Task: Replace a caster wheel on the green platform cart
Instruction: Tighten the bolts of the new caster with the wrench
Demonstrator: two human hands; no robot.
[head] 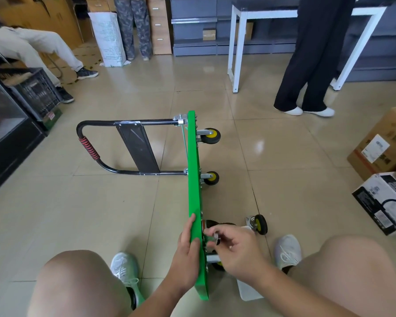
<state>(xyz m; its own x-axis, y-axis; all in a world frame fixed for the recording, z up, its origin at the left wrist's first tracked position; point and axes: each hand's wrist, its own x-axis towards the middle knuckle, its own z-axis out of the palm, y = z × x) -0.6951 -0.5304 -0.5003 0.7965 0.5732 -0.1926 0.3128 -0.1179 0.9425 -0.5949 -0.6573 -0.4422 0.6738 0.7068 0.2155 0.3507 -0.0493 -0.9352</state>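
Note:
The green platform cart (pixel 193 179) stands on its side edge on the floor, its black handle (pixel 89 147) folded out to the left and its wheels facing right. Two yellow-hubbed casters (pixel 210 135) (pixel 212 178) sit on the far part of the deck. My left hand (pixel 188 248) grips the near edge of the deck. My right hand (pixel 236 248) pinches a small metal fastener (pixel 214 236) at the near caster mount (pixel 212 257), which it partly hides. A loose caster wheel (pixel 260 224) lies on the floor just right of the cart.
A white sheet (pixel 247 290) lies under the cart by my right foot. Cardboard boxes (pixel 384 143) (pixel 384 202) stand at the right. A person in black trousers (pixel 306 65) stands by a white table; others are at the far left. A black crate (pixel 34 90) stands on the left.

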